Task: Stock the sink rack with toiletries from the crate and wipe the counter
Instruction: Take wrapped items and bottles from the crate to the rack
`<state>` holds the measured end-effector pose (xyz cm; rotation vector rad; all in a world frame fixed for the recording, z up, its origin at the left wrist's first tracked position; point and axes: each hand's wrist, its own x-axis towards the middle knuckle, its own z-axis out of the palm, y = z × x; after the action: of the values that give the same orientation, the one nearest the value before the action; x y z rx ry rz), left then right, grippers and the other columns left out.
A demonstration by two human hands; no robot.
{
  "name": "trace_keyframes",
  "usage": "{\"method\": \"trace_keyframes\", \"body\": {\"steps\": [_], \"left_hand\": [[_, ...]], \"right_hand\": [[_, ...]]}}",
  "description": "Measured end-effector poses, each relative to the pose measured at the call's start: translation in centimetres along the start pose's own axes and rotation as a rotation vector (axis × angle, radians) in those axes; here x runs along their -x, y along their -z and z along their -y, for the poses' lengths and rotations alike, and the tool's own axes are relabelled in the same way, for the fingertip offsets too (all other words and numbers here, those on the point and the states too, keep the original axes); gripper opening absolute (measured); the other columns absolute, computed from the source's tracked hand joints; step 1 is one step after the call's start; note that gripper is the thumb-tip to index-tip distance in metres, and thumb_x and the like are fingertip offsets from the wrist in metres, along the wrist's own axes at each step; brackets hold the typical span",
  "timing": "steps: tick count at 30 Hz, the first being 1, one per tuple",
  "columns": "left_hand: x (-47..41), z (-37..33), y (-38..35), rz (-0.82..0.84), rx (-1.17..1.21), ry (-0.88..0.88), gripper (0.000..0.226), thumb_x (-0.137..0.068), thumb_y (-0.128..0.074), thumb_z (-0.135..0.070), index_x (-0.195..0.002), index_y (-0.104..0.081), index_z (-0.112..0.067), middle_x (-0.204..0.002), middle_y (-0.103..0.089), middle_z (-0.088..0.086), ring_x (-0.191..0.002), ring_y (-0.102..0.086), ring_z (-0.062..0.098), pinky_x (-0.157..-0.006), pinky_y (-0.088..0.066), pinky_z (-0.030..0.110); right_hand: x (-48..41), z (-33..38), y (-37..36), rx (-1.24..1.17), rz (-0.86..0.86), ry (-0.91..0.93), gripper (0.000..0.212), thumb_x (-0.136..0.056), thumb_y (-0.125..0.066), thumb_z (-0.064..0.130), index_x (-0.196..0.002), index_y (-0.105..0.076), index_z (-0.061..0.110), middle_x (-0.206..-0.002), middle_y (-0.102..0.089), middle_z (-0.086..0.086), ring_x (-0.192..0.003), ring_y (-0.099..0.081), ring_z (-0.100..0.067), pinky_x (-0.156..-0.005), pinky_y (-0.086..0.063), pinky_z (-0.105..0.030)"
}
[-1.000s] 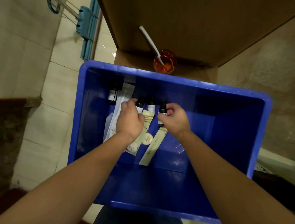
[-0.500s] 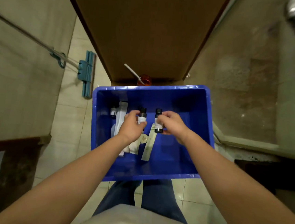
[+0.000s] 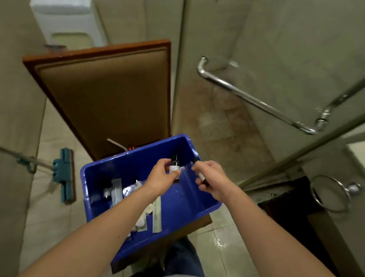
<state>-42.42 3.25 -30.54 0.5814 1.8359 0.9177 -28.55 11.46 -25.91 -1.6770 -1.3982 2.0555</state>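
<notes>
A blue plastic crate (image 3: 99, 170) sits low in front of me. Above its far end, my left hand (image 3: 160, 178) pinches a small dark bottle (image 3: 174, 163) with a pale label, held upright. Beside it my right hand (image 3: 210, 177) grips a second small dark bottle (image 3: 197, 160), mostly hidden by the fingers. Inside the crate lie several pale flat sachets and tubes (image 3: 157, 211) and another small bottle (image 3: 106, 192) at the left. The sink rack and counter are out of view.
A brown door (image 3: 105, 96) stands behind the crate. A teal floor squeegee (image 3: 63, 174) lies on the tiles at left. A chrome handle (image 3: 253, 98) crosses the glass shower door at right, above a towel ring (image 3: 329, 195). A white dispenser (image 3: 66, 17) hangs on the far wall.
Both hands have lifted their bottles up out of the crate. My view has risen and pulled back, so the crate looks smaller and lower.
</notes>
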Motion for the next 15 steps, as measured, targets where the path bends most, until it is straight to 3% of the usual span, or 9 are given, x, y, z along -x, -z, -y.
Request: {"method": "trace_keyframes", "body": {"steps": [2, 4, 9, 12, 15], "left_hand": [[1.2, -1.6, -1.4, 0.054, 0.023, -0.038, 0.039, -0.092, -0.063, -0.019, -0.128, -0.047, -0.015, -0.117, -0.057, 0.002, -0.104, -0.061, 0.017, -0.086, -0.056, 0.034], [2.2, -3.2, -2.7, 0.135, 0.066, -0.062, 0.033, -0.093, -0.061, -0.014, -0.123, -0.048, -0.013, -0.115, -0.059, 0.006, -0.098, -0.063, 0.016, -0.075, -0.057, 0.027], [4.8, -7.3, -6.8, 0.310, 0.044, -0.128, 0.039, -0.093, -0.062, -0.015, -0.128, -0.045, -0.008, -0.116, -0.061, 0.009, -0.100, -0.065, 0.020, -0.075, -0.057, 0.029], [7.0, -9.9, -10.4, 0.396, 0.012, -0.201, 0.033, -0.094, -0.061, -0.015, -0.123, -0.044, -0.012, -0.115, -0.061, 0.006, -0.096, -0.066, 0.017, -0.067, -0.056, 0.022], [9.3, -12.3, -14.4, 0.458, 0.000, -0.285, 0.030, -0.095, -0.059, -0.012, -0.122, -0.046, -0.012, -0.114, -0.065, 0.010, -0.085, -0.068, 0.017, -0.066, -0.057, 0.026]], "right_hand": [[2.1, 0.0, 1.9, -0.040, -0.051, 0.033, 0.019, -0.086, -0.057, 0.012, -0.069, -0.048, 0.012, -0.060, -0.047, -0.002, -0.043, -0.037, -0.012, -0.037, -0.022, -0.020], [4.2, -0.2, 3.6, -0.089, -0.088, 0.060, 0.018, -0.088, -0.056, 0.014, -0.071, -0.050, 0.010, -0.055, -0.046, 0.000, -0.041, -0.036, -0.011, -0.036, -0.020, -0.020], [8.8, -1.3, 8.4, -0.338, -0.219, 0.088, 0.023, -0.093, -0.054, 0.035, -0.087, -0.057, 0.013, -0.059, -0.046, 0.000, -0.039, -0.034, -0.011, -0.036, -0.017, -0.016], [11.3, -1.9, 12.0, -0.474, -0.290, 0.111, 0.031, -0.096, -0.045, 0.038, -0.090, -0.061, 0.012, -0.057, -0.048, 0.000, -0.037, -0.037, -0.011, -0.035, -0.022, -0.016], [13.7, -2.9, 16.0, -0.604, -0.341, 0.161, 0.030, -0.098, -0.041, 0.035, -0.088, -0.059, 0.013, -0.058, -0.053, -0.001, -0.040, -0.045, -0.013, -0.040, -0.034, -0.019]]}}
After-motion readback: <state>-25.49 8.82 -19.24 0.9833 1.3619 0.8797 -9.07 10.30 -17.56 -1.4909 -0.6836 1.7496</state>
